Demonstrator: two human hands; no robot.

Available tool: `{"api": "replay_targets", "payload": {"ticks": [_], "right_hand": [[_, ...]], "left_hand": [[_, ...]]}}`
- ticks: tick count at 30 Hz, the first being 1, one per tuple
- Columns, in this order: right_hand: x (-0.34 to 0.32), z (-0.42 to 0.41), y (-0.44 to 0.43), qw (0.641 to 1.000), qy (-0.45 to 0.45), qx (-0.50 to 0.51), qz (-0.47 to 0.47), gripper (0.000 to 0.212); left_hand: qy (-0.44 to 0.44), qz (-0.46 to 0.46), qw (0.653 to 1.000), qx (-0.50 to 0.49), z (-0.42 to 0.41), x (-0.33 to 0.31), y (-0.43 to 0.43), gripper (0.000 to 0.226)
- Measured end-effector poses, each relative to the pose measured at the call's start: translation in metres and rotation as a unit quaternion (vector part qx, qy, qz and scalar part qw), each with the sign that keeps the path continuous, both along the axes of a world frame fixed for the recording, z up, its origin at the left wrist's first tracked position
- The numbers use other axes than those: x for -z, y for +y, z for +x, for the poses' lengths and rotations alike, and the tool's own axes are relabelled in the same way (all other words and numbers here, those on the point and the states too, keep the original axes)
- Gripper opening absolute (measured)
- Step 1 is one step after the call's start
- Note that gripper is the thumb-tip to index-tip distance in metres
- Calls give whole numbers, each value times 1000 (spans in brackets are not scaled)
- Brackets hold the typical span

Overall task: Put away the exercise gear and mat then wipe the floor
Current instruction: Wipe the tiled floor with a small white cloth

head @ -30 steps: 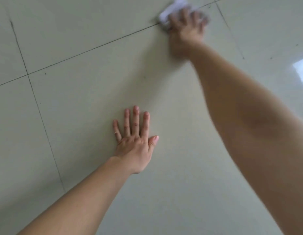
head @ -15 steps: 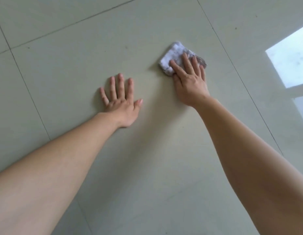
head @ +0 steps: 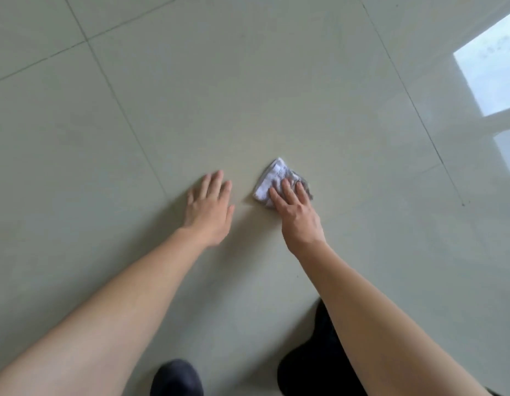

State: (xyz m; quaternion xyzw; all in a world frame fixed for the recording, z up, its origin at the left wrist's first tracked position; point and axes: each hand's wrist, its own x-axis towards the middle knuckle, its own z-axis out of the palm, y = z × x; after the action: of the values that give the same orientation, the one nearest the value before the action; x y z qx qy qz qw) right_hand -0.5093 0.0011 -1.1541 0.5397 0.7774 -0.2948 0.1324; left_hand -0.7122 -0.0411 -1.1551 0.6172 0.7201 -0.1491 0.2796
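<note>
Glossy tiled floor (head: pixel 248 95), crumpled cloth (head: pixel 272 177)

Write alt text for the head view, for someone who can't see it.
The right hand presses a small crumpled whitish cloth onto the pale tiled floor. The left hand is open just left of it. A window reflection shines on tiles at right.

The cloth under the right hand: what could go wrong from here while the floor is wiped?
1. The cloth is bunched small, and the right hand presses only its near part with flat fingers; it may roll up or slip out.
2. The floor is glossy; if wiping leaves it damp, the left hand could slide when leaned on.
3. The dark-clothed leg is close behind and may mark the wiped patch.
</note>
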Motion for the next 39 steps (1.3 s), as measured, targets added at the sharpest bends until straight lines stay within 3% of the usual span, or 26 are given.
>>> {"api": "replay_targets", "payload": {"ticks": [2,4,9,16,19,22,25,28,31,39], "right_hand": [[-33,4,-14,996,-20,-31,-82,57],[-76,6,-17,993,-28,-28,-114,44],[-242,0,10,997,-50,27,-61,57],[-592,-51,59,998,-19,-15,60,62],[-746,-83,74,991,28,-33,129,61],[-878,-118,79,971,103,-46,209,61],[-972,-150,71,934,198,-81,288,58],[-1034,-188,51,900,257,-146,319,56],[-1065,-229,20,870,322,-198,317,54],[-1073,-344,-153,761,464,-402,207,51]], "left_hand": [[15,-96,994,42,-4,-33,-36,51],[16,-122,992,30,-9,-74,-48,42],[18,-11,1000,11,-33,-235,-43,37],[62,144,987,-30,-105,-578,-20,36],[98,245,963,-62,-140,-743,-23,39],[140,375,911,-100,-175,-893,-42,51],[199,456,856,-139,-203,-1003,-79,55],[259,507,791,-224,-215,-1072,-132,48],[318,525,730,-299,-206,-1101,-192,50],[469,418,654,-421,-149,-1107,-411,54]]}}
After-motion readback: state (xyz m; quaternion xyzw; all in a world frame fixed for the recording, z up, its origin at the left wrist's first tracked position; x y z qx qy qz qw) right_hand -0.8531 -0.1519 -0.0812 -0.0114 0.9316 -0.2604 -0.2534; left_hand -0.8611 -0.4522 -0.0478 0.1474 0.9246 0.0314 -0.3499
